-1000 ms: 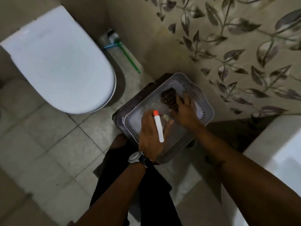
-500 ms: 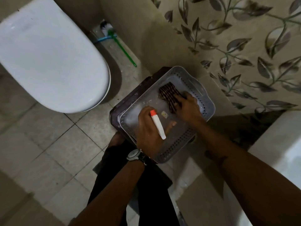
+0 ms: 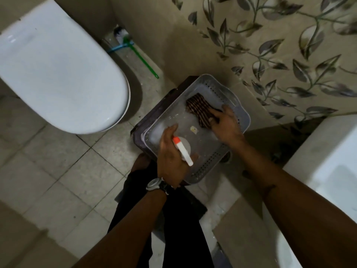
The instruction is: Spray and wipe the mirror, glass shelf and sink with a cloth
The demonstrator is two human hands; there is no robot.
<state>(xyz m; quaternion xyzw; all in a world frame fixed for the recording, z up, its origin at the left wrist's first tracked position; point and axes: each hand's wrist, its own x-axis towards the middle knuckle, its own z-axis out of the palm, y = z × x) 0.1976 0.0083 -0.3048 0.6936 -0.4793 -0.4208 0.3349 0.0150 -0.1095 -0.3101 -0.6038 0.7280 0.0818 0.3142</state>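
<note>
Head view, looking down in a small bathroom. A grey perforated tray (image 3: pixel 239 113) sits on a dark stool (image 3: pixel 146 122) against a leaf-patterned wall (image 3: pixel 270 55). Both bare hands are inside the tray.

The left hand (image 3: pixel 172 157), with a watch (image 3: pixel 154 184) at the wrist, is wrapped around a white spray bottle (image 3: pixel 183 149) with an orange nozzle; the fingers are closed on its neck and body, and the bottle looks upright. The right hand (image 3: pixel 226 124) lies flat on a dark striped cloth (image 3: pixel 199 109) at the far end of the tray, fingers spread and pressing down; whether they have pinched it yet cannot be told.

The cloth looks soft, limp and light, best gathered in a loose fistful from the middle. The bottle seems rigid plastic, light to moderate depending on its fill, possibly slick if wet; the neck below the trigger is the natural hold.

Around: a white toilet (image 3: pixel 58 74) with its lid down at left, a green-handled brush (image 3: pixel 139 55) on the floor behind it, and a white sink (image 3: pixel 332 171) edge at right. The tray's raised walls may catch the cloth when lifting. The mirror and glass shelf are out of view.
</note>
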